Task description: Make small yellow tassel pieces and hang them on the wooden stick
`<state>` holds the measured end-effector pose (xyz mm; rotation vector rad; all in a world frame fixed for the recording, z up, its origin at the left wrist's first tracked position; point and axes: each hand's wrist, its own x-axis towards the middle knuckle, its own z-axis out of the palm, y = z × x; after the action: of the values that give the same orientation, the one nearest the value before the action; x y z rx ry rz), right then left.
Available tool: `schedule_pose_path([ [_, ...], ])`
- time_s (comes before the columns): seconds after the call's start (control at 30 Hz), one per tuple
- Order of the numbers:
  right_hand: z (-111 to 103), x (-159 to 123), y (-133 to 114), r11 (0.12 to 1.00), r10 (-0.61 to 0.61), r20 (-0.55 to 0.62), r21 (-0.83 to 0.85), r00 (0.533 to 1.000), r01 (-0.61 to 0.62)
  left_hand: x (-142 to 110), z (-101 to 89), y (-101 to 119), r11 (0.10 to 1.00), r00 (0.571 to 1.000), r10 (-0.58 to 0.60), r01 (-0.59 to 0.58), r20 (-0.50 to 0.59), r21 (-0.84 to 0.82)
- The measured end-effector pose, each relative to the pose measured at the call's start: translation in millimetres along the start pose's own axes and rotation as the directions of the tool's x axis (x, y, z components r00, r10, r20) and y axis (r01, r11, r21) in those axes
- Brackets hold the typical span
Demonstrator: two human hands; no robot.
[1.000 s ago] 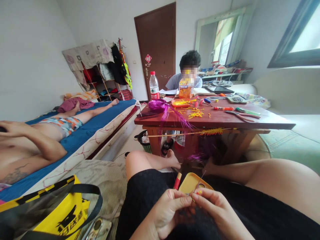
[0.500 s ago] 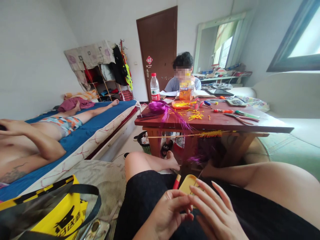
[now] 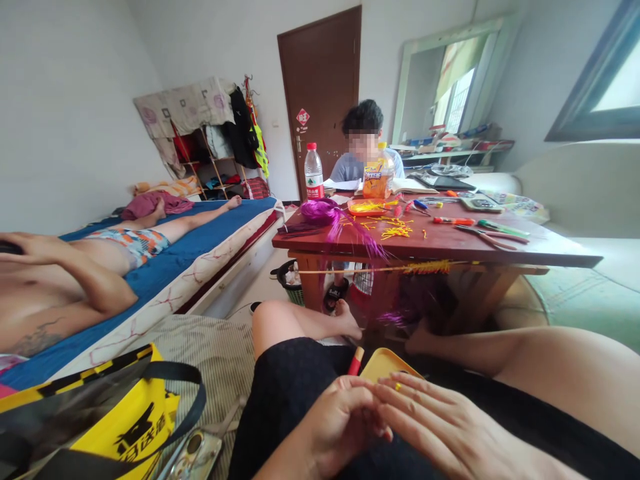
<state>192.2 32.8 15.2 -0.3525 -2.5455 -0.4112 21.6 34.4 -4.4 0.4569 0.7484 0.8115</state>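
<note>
My left hand (image 3: 336, 421) is closed above my lap, its thumb and fingers pinched together; whatever they may hold is too hidden to make out. My right hand (image 3: 440, 421) lies across the left fingertips with its fingers stretched out and its thumb out of sight. A small yellow bit (image 3: 398, 386) shows at the right fingers. Just beyond the hands, a shallow yellow tray (image 3: 385, 361) rests on my lap, partly covered by the right hand. Beside it is a red stick-like piece with a tan end (image 3: 356, 361).
The red-brown table (image 3: 320, 241) carries purple strands (image 3: 323, 212), yellow pieces (image 3: 397, 229), pliers (image 3: 487, 235) and two bottles. A person (image 3: 365, 133) sits behind it. Another person (image 3: 75, 273) lies on the bed. A yellow bag (image 3: 135, 413) stands at my left.
My right hand has turned flatter, and its fingers now lie closer together over the left fingertips. The view has shifted slightly, moving the room a little to the right.
</note>
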Motion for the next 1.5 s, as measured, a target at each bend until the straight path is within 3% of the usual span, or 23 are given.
schedule_pose_path([
  [0.07,-19.2,8.0,7.6,0.990,-0.140,0.083,0.002,0.987,0.140,-1.6,1.5,3.9,0.991,0.990,-0.110,0.102,0.085,0.088],
  [0.17,-35.1,19.5,15.7,0.953,-0.302,0.148,0.071,0.942,0.295,-2.0,1.9,5.8,0.966,0.966,-0.227,0.207,0.127,0.152],
  [0.27,-38.2,26.0,19.0,0.942,-0.327,0.116,0.121,0.938,0.313,-1.2,2.2,6.2,0.963,0.961,-0.237,0.213,0.144,0.164],
  [0.37,-33.1,26.4,17.8,0.973,-0.178,0.006,0.154,0.984,0.175,-1.0,3.3,8.5,0.976,0.981,-0.169,0.153,0.094,0.154],
  [0.47,-19.5,21.1,14.5,0.953,0.084,-0.018,0.293,0.996,-0.075,-1.1,4.7,12.4,0.982,0.999,-0.044,0.039,0.027,0.186],
  [0.53,-7.7,16.2,13.0,0.894,0.251,0.013,0.381,0.968,-0.237,-0.7,5.7,14.9,0.975,1.000,0.021,-0.023,0.010,0.219],
  [0.67,7.7,10.6,12.9,0.737,0.497,0.080,0.487,0.864,-0.469,1.4,7.6,19.6,0.954,0.996,0.089,-0.081,-0.015,0.289],
  [0.8,6.7,12.3,13.4,0.629,0.572,0.154,0.548,0.805,-0.551,2.9,9.9,23.0,0.932,0.994,0.108,-0.099,-0.008,0.348],
  [0.87,4.7,14.2,13.2,0.578,0.603,0.196,0.561,0.773,-0.593,1.6,12.0,24.2,0.875,0.984,0.177,-0.161,0.007,0.456],
  [0.93,3.8,16.6,12.8,0.497,0.642,0.264,0.571,0.720,-0.653,-1.4,14.5,24.7,0.727,0.950,0.308,-0.267,0.047,0.633],
  [1.07,5.8,22.7,11.8,0.228,0.711,0.414,0.629,0.569,-0.743,-8.2,16.5,21.5,0.195,0.789,0.564,-0.414,0.244,0.889],
  [1.2,10.7,26.4,11.2,-0.028,0.727,0.484,0.729,0.487,-0.684,-8.4,9.6,14.1,-0.243,0.572,0.647,-0.472,0.504,0.847],
  [1.3,13.6,29.0,11.3,-0.166,0.727,0.519,0.769,0.450,-0.618,-6.5,2.4,12.0,-0.486,0.419,0.594,-0.493,0.687,0.721],
  [1.37,14.8,31.4,12.1,-0.234,0.724,0.540,0.777,0.429,-0.584,-6.5,-0.7,13.5,-0.574,0.384,0.529,-0.494,0.757,0.653],
  [1.5,16.9,35.8,15.6,-0.307,0.697,0.583,0.768,0.417,-0.562,-7.7,-4.0,18.6,-0.677,0.404,0.390,-0.484,0.828,0.555],
])
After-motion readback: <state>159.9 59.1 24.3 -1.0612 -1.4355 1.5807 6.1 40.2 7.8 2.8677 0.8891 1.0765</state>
